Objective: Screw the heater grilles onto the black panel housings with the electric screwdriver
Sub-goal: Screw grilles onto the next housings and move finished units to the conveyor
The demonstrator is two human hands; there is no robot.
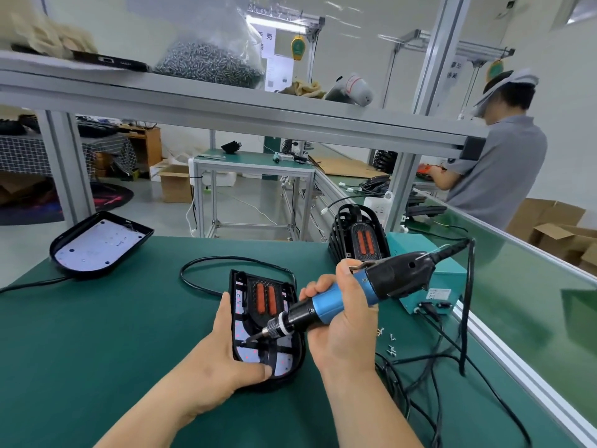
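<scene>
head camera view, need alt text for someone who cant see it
A person's right hand holds a blue and black electric screwdriver, its bit tip down on the grille inside a black panel housing that the left hand steadies on a green table. Another housing lies at far left.

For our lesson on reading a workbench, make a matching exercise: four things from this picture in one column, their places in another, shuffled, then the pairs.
Things:
1. electric screwdriver
2. loose screws
3. bag of screws
4. open housing

Places:
A. on the top shelf
B. far left of the green mat
C. in the right hand
D. on the mat beside the cables

Pairs: 1-C, 2-D, 3-A, 4-B
</scene>
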